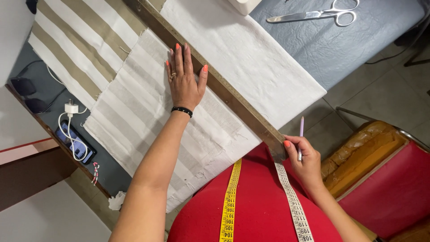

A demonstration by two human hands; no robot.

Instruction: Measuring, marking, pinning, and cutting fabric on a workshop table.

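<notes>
Matt striped woven cloth (148,112) – frayed edges, worn dull wooden ruler (215,80), glossy metal scissors (322,14)

The left hand (184,83) lies flat, palm down, fingers spread and pointing away, thumb against the ruler's (215,83) left edge, arm stretched straight. The right hand (302,157) curls at the ruler's near end, thumb on it, fingers closed around a pencil (301,134).

red top, black bead bracelet (181,110), orange-painted nails, finger ring (172,76).
</notes>
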